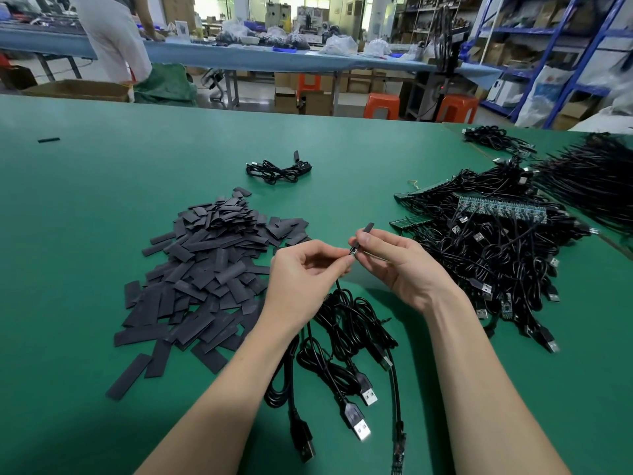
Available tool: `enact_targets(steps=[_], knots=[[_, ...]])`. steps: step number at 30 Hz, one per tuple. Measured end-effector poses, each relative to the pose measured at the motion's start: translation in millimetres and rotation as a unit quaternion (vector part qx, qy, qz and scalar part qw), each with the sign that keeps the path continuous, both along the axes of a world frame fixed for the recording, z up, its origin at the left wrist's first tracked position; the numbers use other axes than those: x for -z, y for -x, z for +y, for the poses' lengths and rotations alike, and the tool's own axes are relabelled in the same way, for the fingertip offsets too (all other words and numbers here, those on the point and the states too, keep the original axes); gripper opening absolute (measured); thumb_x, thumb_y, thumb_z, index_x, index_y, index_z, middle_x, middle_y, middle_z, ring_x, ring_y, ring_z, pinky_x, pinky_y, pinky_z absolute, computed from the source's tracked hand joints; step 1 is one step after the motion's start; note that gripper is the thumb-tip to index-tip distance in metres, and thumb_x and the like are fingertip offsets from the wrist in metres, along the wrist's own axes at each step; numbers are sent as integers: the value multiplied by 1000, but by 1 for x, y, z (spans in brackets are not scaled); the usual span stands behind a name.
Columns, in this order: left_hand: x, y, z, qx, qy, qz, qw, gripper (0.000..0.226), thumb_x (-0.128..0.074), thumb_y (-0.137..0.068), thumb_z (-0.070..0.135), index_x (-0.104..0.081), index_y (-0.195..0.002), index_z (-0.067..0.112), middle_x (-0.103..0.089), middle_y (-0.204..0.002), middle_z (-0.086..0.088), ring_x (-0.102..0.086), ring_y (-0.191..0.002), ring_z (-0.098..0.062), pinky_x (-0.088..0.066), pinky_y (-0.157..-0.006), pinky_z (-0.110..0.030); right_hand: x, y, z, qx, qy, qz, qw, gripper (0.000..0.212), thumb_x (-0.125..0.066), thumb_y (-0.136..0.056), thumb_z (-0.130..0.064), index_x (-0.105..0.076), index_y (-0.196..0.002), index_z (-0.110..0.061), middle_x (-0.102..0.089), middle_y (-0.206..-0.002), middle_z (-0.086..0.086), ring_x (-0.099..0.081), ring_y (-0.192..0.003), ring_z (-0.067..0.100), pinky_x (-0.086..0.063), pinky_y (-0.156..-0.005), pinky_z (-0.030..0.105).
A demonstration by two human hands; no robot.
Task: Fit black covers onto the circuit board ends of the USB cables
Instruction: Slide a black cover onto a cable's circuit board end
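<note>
The left hand [305, 269] pinches the end of a black cable [342, 303]. The right hand [394, 258] pinches a black cover [363, 234] that sticks up past its fingers. The two hands meet at the cable's tip. The tip is tiny and mostly hidden by the fingertips, so it is hard to tell if the cover is on it.

Left of the left hand lies a big pile of covers [205, 265]. Below both hands sit loose cables with plugs [356, 423]; one bare board end [398, 450] is cut off at the bottom. Right of the right hand is a heap of cables [496, 255]. Beyond the hands lies a small coil [277, 169].

Everything sits on a green table [102, 200]. Behind it are blue benches [274, 56], orange stools [382, 105], shelves [534, 46], and a person [113, 36] cut off at the top.
</note>
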State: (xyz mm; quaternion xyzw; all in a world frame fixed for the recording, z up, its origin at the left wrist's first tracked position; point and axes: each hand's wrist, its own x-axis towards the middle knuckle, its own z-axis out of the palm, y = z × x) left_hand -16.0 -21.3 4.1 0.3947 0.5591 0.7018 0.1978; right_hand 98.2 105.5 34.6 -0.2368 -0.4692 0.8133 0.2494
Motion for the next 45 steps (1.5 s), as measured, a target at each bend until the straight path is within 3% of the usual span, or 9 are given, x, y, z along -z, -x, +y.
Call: enact_targets(steps=[16, 26, 36, 45], knots=[[3, -1, -1, -10, 0, 31, 999, 18, -83, -83, 11, -79, -80, 29, -77, -77, 2, -76, -75, -17, -59, -72, -21, 1, -4, 1, -22, -17, -9, 1000, 9, -79, -72, -8, -81, -81, -8, -77, -92, 11, -74, -79, 14, -57, -70, 16], [3, -3, 0, -12, 18, 30, 999, 10, -81, -84, 7, -78, -82, 16, -77, -76, 0, -76, -73, -15, -57, -70, -18, 1, -6, 5, 22, 4, 19, 1000, 7, -79, -74, -11, -80, -81, -10, -77, -93, 10, -73, -79, 13, -58, -71, 17], [3, -4, 1, -33, 10, 62, 997, 9, -81, -84, 8, -79, -82, 17, -76, -76, 3, -75, -73, -15, -56, -69, -19, 5, -4, 3, 5, -6, 5, 1000, 27, -79, -73, -10, -74, -97, 0, -76, -93, 12, -73, -78, 13, -57, -69, 16], [5, -3, 2, -42, 11, 84, 996, 7, -82, -83, 10, -79, -82, 16, -76, -76, 5, -74, -72, -15, -57, -70, -23, 7, 0, 0, 4, 7, 8, 1000, 24, -77, -75, -9, -72, -97, 1, -77, -91, 12, -73, -77, 13, -57, -67, 16]])
